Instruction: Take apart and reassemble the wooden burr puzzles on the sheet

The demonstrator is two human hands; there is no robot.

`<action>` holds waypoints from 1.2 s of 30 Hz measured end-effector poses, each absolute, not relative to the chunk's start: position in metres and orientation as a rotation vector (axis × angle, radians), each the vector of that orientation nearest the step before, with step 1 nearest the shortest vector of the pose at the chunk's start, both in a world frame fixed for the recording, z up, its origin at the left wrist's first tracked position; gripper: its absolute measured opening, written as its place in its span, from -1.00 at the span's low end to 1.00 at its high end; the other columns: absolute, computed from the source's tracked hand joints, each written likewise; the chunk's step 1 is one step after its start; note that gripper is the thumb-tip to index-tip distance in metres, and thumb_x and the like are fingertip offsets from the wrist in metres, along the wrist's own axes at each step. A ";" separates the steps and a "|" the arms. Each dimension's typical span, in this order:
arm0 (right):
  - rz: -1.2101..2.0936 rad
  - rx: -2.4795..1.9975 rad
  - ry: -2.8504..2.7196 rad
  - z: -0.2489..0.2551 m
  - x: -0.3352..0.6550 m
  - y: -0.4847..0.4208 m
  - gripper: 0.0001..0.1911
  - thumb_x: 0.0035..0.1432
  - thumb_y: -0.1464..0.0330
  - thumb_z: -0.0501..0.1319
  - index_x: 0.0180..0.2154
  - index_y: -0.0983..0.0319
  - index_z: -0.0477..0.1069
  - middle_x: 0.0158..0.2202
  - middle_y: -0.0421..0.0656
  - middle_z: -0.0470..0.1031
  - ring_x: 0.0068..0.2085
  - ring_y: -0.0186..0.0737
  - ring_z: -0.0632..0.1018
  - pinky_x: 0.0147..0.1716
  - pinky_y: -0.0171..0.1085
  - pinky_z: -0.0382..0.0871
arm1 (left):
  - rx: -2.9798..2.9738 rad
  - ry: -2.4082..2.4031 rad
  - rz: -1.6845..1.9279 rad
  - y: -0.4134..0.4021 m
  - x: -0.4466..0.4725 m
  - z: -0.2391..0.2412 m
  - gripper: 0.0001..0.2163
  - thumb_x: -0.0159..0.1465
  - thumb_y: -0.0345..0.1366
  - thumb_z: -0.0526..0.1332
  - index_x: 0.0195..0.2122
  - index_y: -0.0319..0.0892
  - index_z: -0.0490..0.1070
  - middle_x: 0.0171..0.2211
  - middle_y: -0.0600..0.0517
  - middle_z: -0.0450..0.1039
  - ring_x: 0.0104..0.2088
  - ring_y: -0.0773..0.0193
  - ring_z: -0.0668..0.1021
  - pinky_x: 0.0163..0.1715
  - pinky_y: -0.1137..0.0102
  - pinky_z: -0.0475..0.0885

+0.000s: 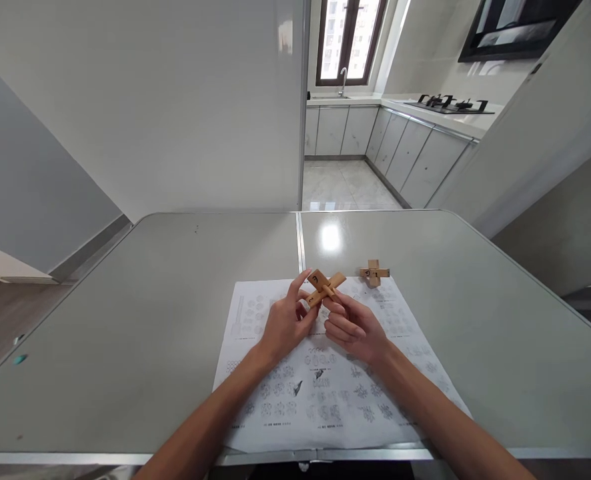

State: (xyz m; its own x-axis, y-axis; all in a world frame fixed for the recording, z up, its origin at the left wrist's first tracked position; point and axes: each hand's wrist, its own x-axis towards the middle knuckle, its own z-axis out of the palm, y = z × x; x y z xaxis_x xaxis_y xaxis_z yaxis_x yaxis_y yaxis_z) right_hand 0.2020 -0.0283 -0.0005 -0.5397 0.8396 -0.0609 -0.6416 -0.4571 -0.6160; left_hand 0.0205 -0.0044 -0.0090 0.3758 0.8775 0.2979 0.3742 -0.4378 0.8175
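Note:
Both hands meet above a printed instruction sheet (pixel 335 393) on the grey table (pixel 140 320). Between them is a small cross of wooden puzzle bars (pixel 324 287), lifted off the paper. My left hand (pixel 288 323) pinches its left side with thumb and forefinger. My right hand (pixel 353 327) grips it from below and to the right, fingers curled. A second cross of wooden bars (pixel 374 272) lies on the table just past the sheet's far right corner, apart from both hands.
The table has a metal seam (pixel 300 240) down its middle and a metal front edge. A small teal object (pixel 19 359) lies near the left edge. Beyond the table, a white partition wall and a kitchen with cabinets, sink and hob.

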 end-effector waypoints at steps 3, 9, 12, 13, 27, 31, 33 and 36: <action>2.011 -0.550 -0.696 0.006 0.205 -0.032 -0.55 0.35 0.06 0.31 -0.47 0.16 0.28 -0.80 -0.45 -0.03 -0.67 -0.38 -0.08 -0.66 -0.36 -0.03 | 1.955 1.093 0.987 -0.004 0.020 -0.008 -0.32 0.39 -0.31 0.21 0.48 0.08 -0.04 -0.18 0.12 0.58 -0.55 0.44 0.51 -0.49 0.52 0.40; 1.833 -0.831 -0.708 0.018 0.236 -0.061 -0.60 0.37 0.06 0.30 -0.40 0.18 0.37 -0.74 -0.43 0.04 -0.65 -0.41 -0.04 -0.63 -0.36 -0.05 | 2.011 1.125 0.934 -0.002 0.021 -0.008 -0.35 0.38 -0.27 0.23 0.44 0.02 0.00 -0.21 0.14 0.61 -0.54 0.39 0.52 -0.46 0.47 0.42; 1.737 -0.942 -0.670 0.020 0.256 -0.076 -0.60 0.35 0.04 0.32 -0.37 0.19 0.40 -0.71 -0.43 0.04 -0.62 -0.41 -0.04 -0.62 -0.36 -0.05 | 2.065 1.123 0.893 -0.002 0.021 -0.010 -0.42 0.40 -0.30 0.18 0.41 0.01 0.04 -0.18 0.14 0.61 -0.54 0.40 0.49 -0.45 0.45 0.42; 1.710 -0.964 -0.647 0.020 0.262 -0.079 -0.59 0.33 0.04 0.35 -0.38 0.19 0.39 -0.70 -0.43 0.03 -0.61 -0.42 -0.04 -0.62 -0.37 -0.05 | 2.077 1.122 0.888 -0.002 0.021 -0.010 -0.44 0.41 -0.30 0.17 0.41 0.01 0.05 -0.18 0.13 0.61 -0.55 0.40 0.49 -0.44 0.45 0.42; 1.531 -1.138 -0.575 0.006 0.284 -0.077 -0.54 0.21 -0.05 0.42 -0.33 0.20 0.43 -0.61 -0.35 0.24 -0.60 -0.41 0.18 -0.61 -0.37 0.11 | 2.105 1.120 0.880 -0.002 0.020 -0.004 -0.57 0.42 -0.28 0.13 0.31 -0.05 0.20 -0.19 0.06 0.62 -0.52 0.36 0.48 -0.43 0.43 0.42; 1.559 -1.223 -0.841 0.016 0.265 -0.102 -0.47 0.32 -0.15 0.24 -0.27 0.20 0.43 -0.54 -0.27 0.41 -0.57 -0.36 0.30 -0.54 -0.31 0.21 | 2.108 1.124 0.868 -0.001 0.020 -0.003 -0.58 0.42 -0.28 0.13 0.29 -0.04 0.21 -0.21 0.08 0.61 -0.52 0.37 0.47 -0.44 0.44 0.41; 1.546 -1.224 -1.104 0.016 0.256 -0.119 -0.50 0.37 -0.12 0.21 -0.26 0.20 0.43 -0.51 -0.24 0.46 -0.53 -0.31 0.37 -0.47 -0.28 0.27 | 2.115 1.126 0.860 -0.001 0.020 -0.002 -0.59 0.42 -0.28 0.13 0.29 -0.04 0.22 -0.22 0.08 0.60 -0.52 0.37 0.46 -0.44 0.44 0.41; 1.423 -1.295 -1.324 0.005 0.251 -0.140 -0.56 0.48 -0.04 0.11 -0.26 0.16 0.41 -0.51 -0.24 0.46 -0.50 -0.26 0.40 -0.44 -0.26 0.27 | 2.118 1.125 0.854 0.000 0.021 -0.001 -0.60 0.41 -0.28 0.14 0.27 -0.04 0.24 -0.23 0.08 0.60 -0.51 0.36 0.46 -0.43 0.44 0.41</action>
State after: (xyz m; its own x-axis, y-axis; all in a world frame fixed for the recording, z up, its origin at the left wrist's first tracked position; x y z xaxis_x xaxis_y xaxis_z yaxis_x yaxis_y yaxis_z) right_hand 0.2509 -0.1403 0.0046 -0.1721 0.9715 -0.1629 0.0929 -0.1486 -0.9845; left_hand 0.0205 0.0000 -0.0013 0.4373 0.8601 0.2625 0.4838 -0.4711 0.7375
